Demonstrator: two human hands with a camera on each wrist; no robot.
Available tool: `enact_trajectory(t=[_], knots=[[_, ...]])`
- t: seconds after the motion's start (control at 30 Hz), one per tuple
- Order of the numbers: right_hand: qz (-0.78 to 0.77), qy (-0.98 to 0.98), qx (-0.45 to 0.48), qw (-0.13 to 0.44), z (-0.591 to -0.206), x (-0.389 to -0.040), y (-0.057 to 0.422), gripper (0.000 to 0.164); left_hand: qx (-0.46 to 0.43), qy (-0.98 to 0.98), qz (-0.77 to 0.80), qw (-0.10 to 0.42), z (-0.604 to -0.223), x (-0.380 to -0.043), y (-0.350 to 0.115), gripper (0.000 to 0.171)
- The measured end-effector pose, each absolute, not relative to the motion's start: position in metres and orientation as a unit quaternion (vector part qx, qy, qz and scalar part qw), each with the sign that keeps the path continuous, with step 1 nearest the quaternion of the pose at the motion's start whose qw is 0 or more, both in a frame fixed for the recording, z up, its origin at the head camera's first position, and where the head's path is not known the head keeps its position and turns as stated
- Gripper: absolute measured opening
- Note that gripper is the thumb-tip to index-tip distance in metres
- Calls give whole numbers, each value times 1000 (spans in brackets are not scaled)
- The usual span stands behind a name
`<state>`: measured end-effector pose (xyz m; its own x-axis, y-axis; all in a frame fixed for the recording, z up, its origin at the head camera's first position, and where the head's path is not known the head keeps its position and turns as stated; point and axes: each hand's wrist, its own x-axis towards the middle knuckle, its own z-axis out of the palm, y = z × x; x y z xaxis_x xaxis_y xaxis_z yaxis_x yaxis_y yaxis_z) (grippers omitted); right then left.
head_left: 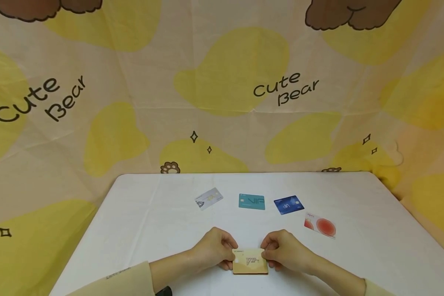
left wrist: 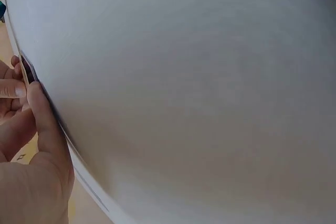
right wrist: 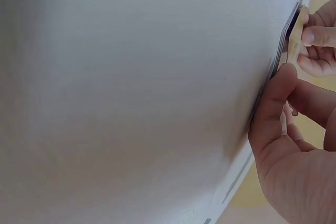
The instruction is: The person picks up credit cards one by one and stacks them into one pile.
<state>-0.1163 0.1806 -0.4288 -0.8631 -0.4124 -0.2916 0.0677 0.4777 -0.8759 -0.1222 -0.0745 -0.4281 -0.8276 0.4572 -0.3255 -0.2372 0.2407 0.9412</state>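
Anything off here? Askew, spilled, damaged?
No spill or damage visible. Askew: at the far side of the table, the blue card lies tilted, chip on the right, unlike the near-straight teal card, chip on the left. The gold card between left hand and right hand looks straight.

A stack of cards (head_left: 250, 265) is held in front, between the left hand (head_left: 215, 249) at its left end and the right hand (head_left: 286, 251) at its right end. Behind it, 4 cards are spread apart on the table (head_left: 159, 224). The leftmost VIP card (head_left: 209, 199) is set back and to the left; the middle VIP card (head_left: 251, 202) is placed directly behind the stack, with the right VIP card (head_left: 288, 205) just beside it. Farther right and nearer the front, the rightmost card (head_left: 320, 225) is laid. Behind the table, a cloth backdrop (head_left: 222, 123) is hung.
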Motion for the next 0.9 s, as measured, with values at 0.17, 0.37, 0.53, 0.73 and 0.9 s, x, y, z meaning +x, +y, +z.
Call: enact_trajectory(t=[0.17, 0.37, 0.53, 0.73, 0.9], knots=[[-495, 829, -98, 241, -428, -117, 180, 8, 74, 741, 608, 277, -428, -123, -73, 19], [-472, 843, -101, 236, -429, -117, 179, 8, 71, 751, 599, 267, -426, -122, -70, 23], [-458, 853, -104, 227, -431, -117, 179, 7, 69, 759, 591, 263, -423, -120, -70, 23], [-456, 856, -107, 219, -432, -117, 178, 7, 67, 765, 588, 255, -423, -119, -69, 20], [-460, 855, -102, 217, -433, -116, 177, 7, 71, 765, 589, 251, -424, -118, -69, 20]])
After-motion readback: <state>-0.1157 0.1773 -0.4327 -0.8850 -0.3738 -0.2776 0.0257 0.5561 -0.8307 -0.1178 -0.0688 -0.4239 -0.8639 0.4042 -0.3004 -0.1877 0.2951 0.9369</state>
